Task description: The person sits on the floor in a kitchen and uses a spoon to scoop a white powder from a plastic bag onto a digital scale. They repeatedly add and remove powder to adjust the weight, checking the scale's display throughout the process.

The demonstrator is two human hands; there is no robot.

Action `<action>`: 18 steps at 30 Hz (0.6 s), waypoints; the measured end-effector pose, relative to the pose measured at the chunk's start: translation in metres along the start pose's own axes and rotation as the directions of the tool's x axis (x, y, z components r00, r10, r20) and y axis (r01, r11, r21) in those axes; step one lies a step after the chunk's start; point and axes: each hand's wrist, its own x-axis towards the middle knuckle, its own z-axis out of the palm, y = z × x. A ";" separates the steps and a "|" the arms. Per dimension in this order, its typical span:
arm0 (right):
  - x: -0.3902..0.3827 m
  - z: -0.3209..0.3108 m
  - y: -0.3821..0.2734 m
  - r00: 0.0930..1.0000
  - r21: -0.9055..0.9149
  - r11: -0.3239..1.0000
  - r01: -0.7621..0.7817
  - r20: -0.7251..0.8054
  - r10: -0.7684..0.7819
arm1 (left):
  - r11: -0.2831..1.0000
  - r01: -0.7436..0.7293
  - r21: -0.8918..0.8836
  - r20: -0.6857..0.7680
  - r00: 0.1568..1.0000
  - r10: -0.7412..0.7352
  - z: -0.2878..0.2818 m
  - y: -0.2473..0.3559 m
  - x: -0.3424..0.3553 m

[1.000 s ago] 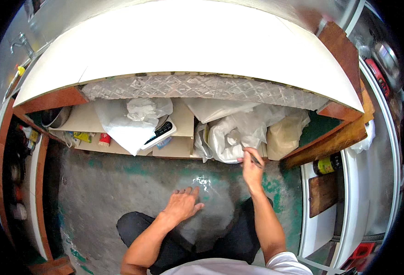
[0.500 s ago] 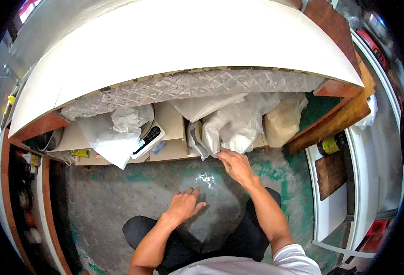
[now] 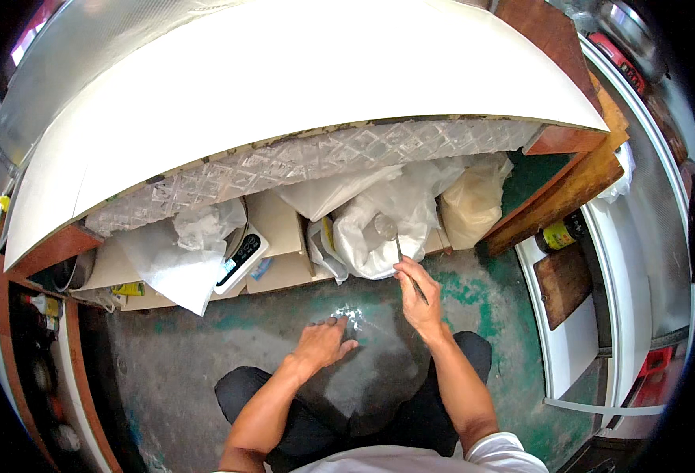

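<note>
My right hand [image 3: 420, 311] grips a metal spoon or scoop, its round bowl [image 3: 384, 227] inside the opening of a crumpled white bag [image 3: 355, 251] on the low shelf under the counter. My left hand [image 3: 322, 344] is open on the worn grey-green floor [image 3: 174, 355], fingers spread beside a white powdery spill [image 3: 347, 316]. A tan bag [image 3: 467, 213] stands right of the white one. A white digital scale [image 3: 243, 262] sits to the left, partly under white plastic [image 3: 166, 272]. What the white bag contains is hard to make out.
A white counter top [image 3: 284, 71] spans above the shelf [image 3: 284, 264]. A dark pot [image 3: 76, 268] sits at the shelf's left end. At the right are a wooden board [image 3: 560, 288], a dark bottle [image 3: 560, 234] and white cabinet edges. Shelving with bottles [image 3: 46, 307] lines the left.
The spoon's bowl, hidden half a second ago, now shows in the bag's opening, and my right hand has shifted slightly. My left hand stays on the floor. The view has shifted a little.
</note>
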 end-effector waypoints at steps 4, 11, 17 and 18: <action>0.009 0.015 -0.016 0.997 -0.091 0.994 0.063 -0.028 -0.066 | 1.000 -0.016 0.012 -0.046 0.999 0.016 -0.001 -0.009 0.007; 0.005 0.009 -0.028 0.987 -0.129 0.984 0.122 -0.089 -0.134 | 0.975 -0.062 -0.213 -0.481 0.875 -0.050 -0.029 -0.008 0.014; -0.025 -0.027 -0.088 0.945 -0.192 0.930 0.314 -0.037 -0.326 | 0.980 -0.171 -0.098 -0.760 0.649 0.037 -0.056 0.002 0.014; -0.031 -0.030 -0.093 0.958 -0.140 0.948 0.286 0.026 -0.285 | 0.986 -0.143 -0.081 -0.751 0.659 0.034 -0.061 0.000 0.019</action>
